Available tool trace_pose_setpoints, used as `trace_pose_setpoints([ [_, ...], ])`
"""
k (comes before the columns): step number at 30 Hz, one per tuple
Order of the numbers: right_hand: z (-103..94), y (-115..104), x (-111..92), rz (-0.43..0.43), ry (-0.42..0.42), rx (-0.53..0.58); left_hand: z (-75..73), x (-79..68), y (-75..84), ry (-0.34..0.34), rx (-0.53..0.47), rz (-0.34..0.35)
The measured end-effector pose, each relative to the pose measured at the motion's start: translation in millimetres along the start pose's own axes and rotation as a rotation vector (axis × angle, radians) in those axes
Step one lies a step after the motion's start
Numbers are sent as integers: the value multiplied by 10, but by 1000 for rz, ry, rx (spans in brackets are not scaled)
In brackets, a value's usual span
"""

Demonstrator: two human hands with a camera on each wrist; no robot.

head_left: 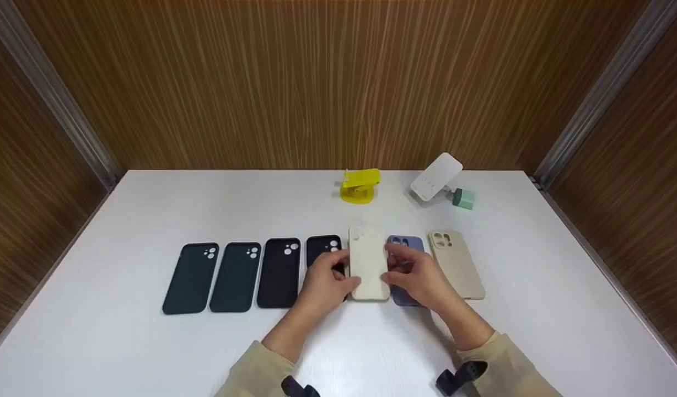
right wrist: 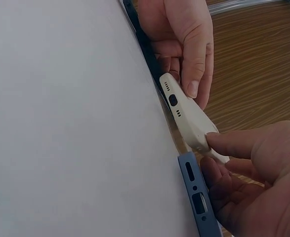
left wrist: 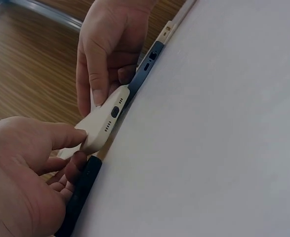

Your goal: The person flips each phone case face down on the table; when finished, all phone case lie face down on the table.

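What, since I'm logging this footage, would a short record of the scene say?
Held item: cream phone case
Left hand: pinches its left edge
Right hand: pinches its right edge
Left of it: two dark green cases, two black cases
Right of it: purple-blue case, beige case
Farther back: yellow stand, white stand, mint-green block
Surface: white table

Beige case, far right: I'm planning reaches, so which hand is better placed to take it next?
Probably the right hand: it is nearer the beige case; the left hand is beyond the cream case. Both hold that, so the right must first let go.
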State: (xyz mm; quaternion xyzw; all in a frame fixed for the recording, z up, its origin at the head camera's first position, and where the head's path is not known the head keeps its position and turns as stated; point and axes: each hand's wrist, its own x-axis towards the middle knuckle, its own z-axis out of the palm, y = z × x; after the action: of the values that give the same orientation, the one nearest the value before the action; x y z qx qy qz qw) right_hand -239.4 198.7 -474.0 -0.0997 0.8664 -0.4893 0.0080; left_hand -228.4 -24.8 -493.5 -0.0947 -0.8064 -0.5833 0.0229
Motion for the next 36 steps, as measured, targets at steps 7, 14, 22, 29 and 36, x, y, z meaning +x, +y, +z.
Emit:
trace_pose_setpoints([
  [7, -3, -5, -24, 24, -21, -53, 5, -26, 26, -14, 26, -7],
  [14, 1, -1, -36, 12, -20, -71, 12, -50, 29, -19, 61, 3],
  [22, 26, -26, -49, 11, -3, -104, -2, -63, 33, -19, 47, 3],
  [29, 36, -27, -26, -4, -1, -120, -4, -44, 25, -16, 53, 10],
  [36, 26, 21, -5, 14, 7, -129, 29, -6, 6, -23, 57, 5],
])
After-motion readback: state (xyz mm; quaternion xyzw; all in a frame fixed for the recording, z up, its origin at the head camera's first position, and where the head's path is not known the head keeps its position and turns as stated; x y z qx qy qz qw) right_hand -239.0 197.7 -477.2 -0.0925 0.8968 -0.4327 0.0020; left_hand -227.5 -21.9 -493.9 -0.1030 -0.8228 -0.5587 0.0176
